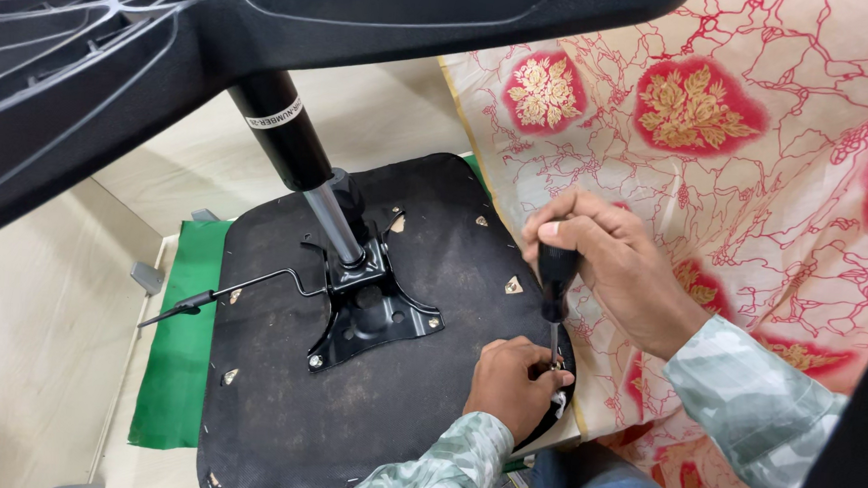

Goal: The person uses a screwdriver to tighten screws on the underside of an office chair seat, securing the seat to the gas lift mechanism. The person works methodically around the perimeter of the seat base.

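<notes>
Both of your hands are at the near right edge of the upturned chair seat point(277, 404), whose black underside faces you and lies on a green mat point(175, 359) beside a floral cloth point(755, 172). Your right hand point(611, 263) is closed around the black handle of a screwdriver point(555, 290), held upright with its tip down at the seat's rim, while your left hand point(516, 382) is curled tight there, pinching something small at the tip that you cannot make out. Near the seat's middle the metal bracket point(371, 315) carries the gas cylinder point(295, 148) slanting up to the chair base point(168, 32) overhead, with a thin lever point(224, 292) sticking out left.
</notes>
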